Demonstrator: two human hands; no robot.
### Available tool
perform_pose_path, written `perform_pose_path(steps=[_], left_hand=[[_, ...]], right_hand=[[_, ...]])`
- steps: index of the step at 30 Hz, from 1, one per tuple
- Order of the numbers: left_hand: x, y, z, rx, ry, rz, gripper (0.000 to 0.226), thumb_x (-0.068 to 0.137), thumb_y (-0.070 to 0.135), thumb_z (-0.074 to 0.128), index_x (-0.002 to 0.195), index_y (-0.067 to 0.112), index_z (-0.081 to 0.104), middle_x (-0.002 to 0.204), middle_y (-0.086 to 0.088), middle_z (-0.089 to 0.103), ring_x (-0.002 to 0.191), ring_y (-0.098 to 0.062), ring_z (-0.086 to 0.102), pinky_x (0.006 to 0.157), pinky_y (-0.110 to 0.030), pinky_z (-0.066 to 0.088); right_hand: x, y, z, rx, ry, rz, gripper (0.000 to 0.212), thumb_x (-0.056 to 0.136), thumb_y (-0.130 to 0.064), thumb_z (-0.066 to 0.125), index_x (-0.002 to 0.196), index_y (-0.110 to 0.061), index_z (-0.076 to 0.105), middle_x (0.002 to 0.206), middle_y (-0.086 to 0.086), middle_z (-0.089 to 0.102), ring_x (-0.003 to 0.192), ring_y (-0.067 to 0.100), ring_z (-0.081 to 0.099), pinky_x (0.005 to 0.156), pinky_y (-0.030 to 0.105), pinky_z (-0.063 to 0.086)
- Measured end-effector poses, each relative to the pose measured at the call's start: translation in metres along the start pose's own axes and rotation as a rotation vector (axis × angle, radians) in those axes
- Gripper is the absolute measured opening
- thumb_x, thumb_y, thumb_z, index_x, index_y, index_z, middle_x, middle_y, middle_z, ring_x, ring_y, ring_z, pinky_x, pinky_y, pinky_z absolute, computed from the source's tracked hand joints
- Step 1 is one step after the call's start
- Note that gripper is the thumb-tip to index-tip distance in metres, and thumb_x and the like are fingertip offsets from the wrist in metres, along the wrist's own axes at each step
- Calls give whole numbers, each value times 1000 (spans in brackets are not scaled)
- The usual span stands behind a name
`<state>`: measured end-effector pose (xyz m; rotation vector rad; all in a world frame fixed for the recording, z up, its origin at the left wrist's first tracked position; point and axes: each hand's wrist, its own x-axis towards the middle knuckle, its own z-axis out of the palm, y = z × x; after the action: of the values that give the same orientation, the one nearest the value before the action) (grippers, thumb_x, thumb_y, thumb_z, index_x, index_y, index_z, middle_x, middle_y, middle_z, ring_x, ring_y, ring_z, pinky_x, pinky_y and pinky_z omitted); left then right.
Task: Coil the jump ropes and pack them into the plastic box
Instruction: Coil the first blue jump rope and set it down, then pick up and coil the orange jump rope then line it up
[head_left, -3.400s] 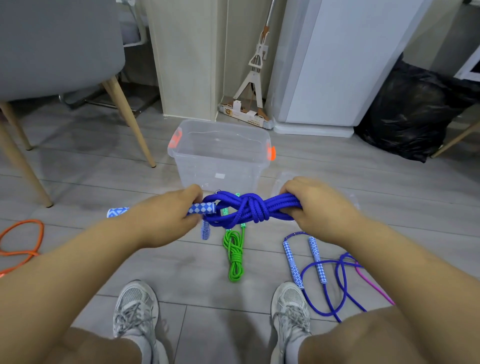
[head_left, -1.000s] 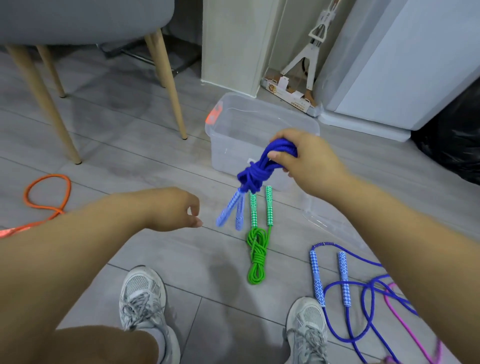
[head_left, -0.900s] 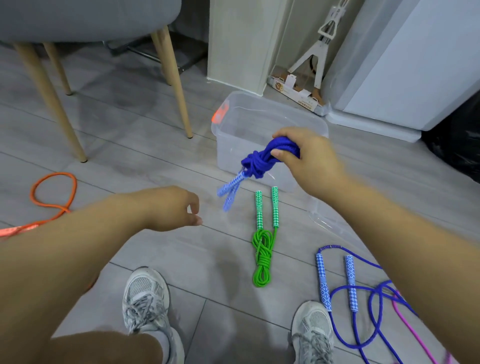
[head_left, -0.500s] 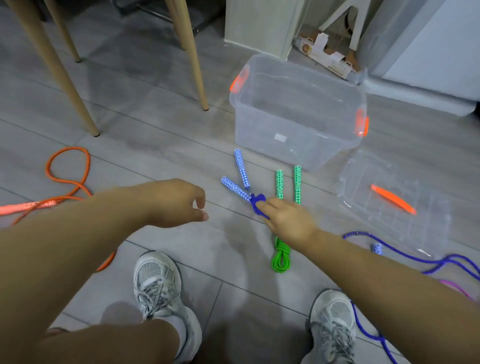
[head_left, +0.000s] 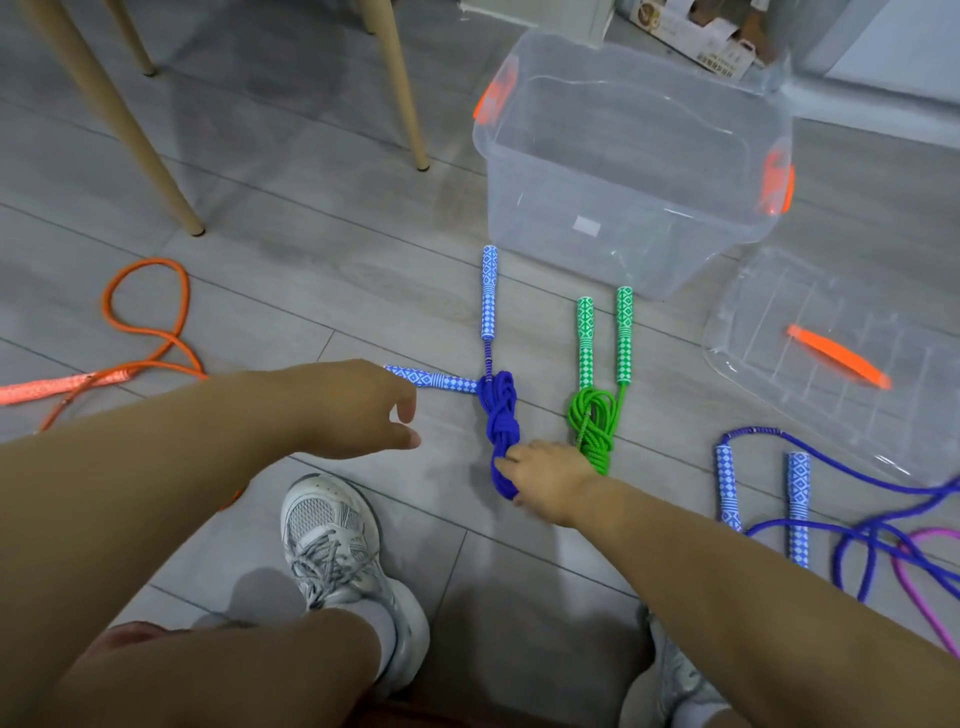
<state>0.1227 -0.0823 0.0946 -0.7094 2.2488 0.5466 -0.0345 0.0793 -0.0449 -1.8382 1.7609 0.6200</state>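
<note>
We find blue coil (head_left: 501, 421), green coil (head_left: 592, 421) on floor (head_left: 311, 291) before plastic box (head_left: 571, 249), none packed | right hand (head_left: 550, 480) fingers curled on blue coil's end | left hand (head_left: 353, 405) spread, empty | orange rope (head_left: 150, 332), purple rope (head_left: 798, 499), pink rope (head_left: 940, 532) uncoiled.

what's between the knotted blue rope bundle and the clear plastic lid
The coiled green jump rope lies between the knotted blue rope bundle and the clear plastic lid; head view.

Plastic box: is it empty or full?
Empty. The plastic box shows nothing inside; the coiled blue rope and green rope lie on the floor outside.
</note>
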Motion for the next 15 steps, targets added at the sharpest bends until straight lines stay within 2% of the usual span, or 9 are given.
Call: perform_pose_path(steps=[2,5,8,11,15], left_hand=[[-1,0,2,7,-3,11,36,90,54,47,119,32,51,101,11,46,93,-11,45,80,-26,36],[-5,-4,4,11,-4,19,36,90,53,47,119,32,51,102,10,47,92,-11,45,79,-26,36],[-11,-18,4,-1,5,-3,35,90,53,48,117,32,51,108,8,53,93,-11,46,80,-26,37],[-20,-44,5,-28,22,-45,35,90,52,48,117,30,53,113,6,56,94,-11,47,85,-27,41],[-29,-93,15,-75,48,-124,34,90,50,50,116,29,54,114,5,59,98,-14,52,90,-28,43]], right_hand=[[-5,-2,1,52,-42,29,35,92,-32,51,122,-13,50,124,8,51,113,30,50,82,37,43],[-10,3,-15,111,-66,54,30,90,-35,52,112,-14,55,117,9,56,107,30,55,75,34,42],[-15,8,-45,87,-64,48,34,90,-40,52,112,-14,55,113,11,58,106,31,55,75,35,43],[-17,6,-82,67,18,40,34,89,-44,52,110,-17,54,113,9,58,108,29,54,74,33,41],[-12,-8,-130,72,75,22,38,89,-47,50,116,-21,52,117,5,56,110,27,54,83,35,47]])
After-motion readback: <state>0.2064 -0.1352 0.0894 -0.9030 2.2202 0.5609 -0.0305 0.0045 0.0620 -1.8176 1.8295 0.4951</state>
